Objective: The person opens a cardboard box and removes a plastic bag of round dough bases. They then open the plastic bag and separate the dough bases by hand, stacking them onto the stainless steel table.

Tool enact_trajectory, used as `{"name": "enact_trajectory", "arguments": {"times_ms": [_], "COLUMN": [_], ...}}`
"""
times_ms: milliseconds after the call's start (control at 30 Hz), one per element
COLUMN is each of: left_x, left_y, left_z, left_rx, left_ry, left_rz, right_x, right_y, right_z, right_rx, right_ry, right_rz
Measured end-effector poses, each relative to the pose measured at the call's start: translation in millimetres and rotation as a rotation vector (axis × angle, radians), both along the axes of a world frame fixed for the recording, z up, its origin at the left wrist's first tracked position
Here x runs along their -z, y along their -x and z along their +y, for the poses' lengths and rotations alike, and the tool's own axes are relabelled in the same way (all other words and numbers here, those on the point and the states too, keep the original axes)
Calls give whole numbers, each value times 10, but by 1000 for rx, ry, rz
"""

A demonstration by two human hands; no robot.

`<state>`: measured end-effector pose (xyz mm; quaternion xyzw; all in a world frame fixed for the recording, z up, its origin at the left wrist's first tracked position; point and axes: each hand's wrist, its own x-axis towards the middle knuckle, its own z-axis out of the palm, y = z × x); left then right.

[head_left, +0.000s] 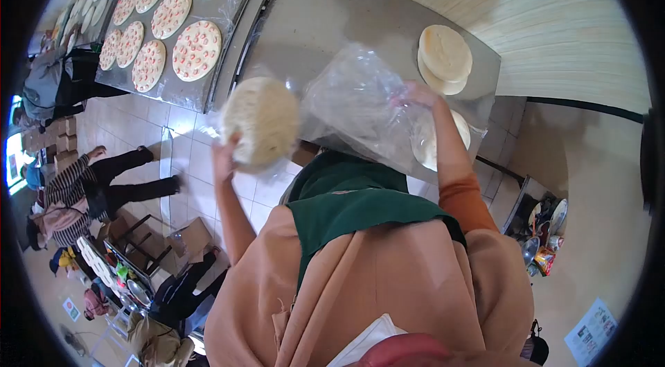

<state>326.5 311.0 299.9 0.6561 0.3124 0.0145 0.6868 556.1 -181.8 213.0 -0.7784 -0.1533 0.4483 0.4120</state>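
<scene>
A round flat bread (263,118) is held by the left hand (224,159); clear plastic (355,93) is held over the tabletop (325,10) by the right hand (418,95).

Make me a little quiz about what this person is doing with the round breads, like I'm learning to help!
1. Pick one: what colour is the apron?
A) red
B) green
C) yellow

2. True or false: the left hand holds a plain bread, and the right hand grips a clear bag.

3. Fill in the blank: as the person sees it, the spotted breads lie to the ____ of the plain stack.

Key: 1. B; 2. True; 3. left
</scene>
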Motion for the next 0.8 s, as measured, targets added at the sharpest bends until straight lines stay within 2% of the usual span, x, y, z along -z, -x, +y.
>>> {"name": "enact_trajectory", "arguments": {"times_ms": [33, 67, 100, 133, 233, 300, 400, 500, 567, 633, 733, 800], "left_x": [-175, -204, -423, -425, -391, -236, 558, 1063, 1188, 1240, 1324, 1528], "left_y": [158, 353, 467, 623, 639, 362, -152, -780, -1006, -1122, -1109, -1021], "left_z": [129, 335, 410, 581, 644, 323, -23, -478, -605, -682, -695, -702], "left_rx": [-76, -127, -112, -125, -9, 74, 184, 299, 373, 422, 357, 289], "left_ry": [-38, -38, 18, 150, 279, 303, 543, 410, 262, 62, -206, -532], "left_rz": [9, -22, -58, -21, -66, -96, -60, 136, 238, 278, 316, 173], "right_x": [144, 171, 152, 150, 390, 339, 369, 318, 211, 85, -66, -82], "right_y": [-42, -77, -115, -147, -220, -214, -207, -173, -140, -128, -174, -229], "right_z": [141, 316, 523, 721, 1253, 1388, 1356, 1165, 1028, 923, 970, 1172], "right_rx": [-93, -206, -319, -432, -753, -651, -409, -235, -169, -106, 49, 158], "right_ry": [-11, 91, 191, 292, 498, 572, 567, 557, 615, 716, 485, 357], "right_rz": [-1, 3, 3, 2, -337, -508, -720, -899, -945, -910, -676, -535]}}
